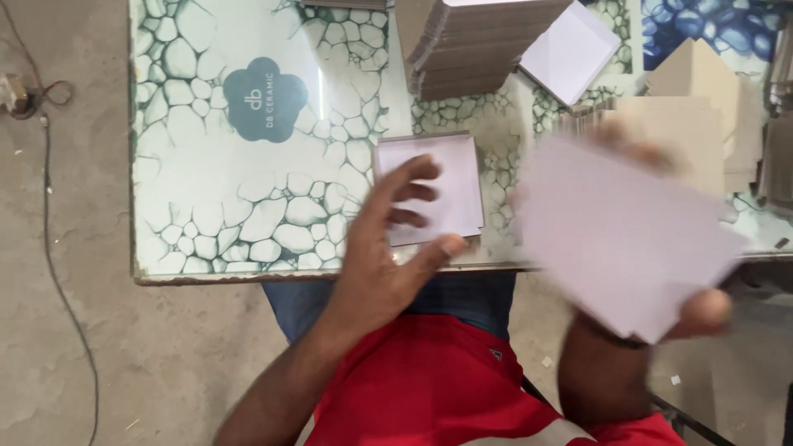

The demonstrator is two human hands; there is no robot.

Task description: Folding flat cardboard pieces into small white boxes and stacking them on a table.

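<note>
My left hand [388, 248] hovers with fingers spread over the near edge of a small white square card [446, 169] that lies on a low stack on the green-and-white patterned tabletop [231, 198]. It holds nothing. My right hand [702, 310] grips a larger white sheet [619, 227], blurred by motion, to the right of the card and partly past the table's front edge. Most of that hand is hidden behind the sheet.
A tall slanted stack of grey-brown boards [475, 45] stands at the back, with a white sheet [570, 49] beside it. Beige cardboard pieces [702, 107] lie at the right. A cable [49, 223] runs over the concrete floor at the left.
</note>
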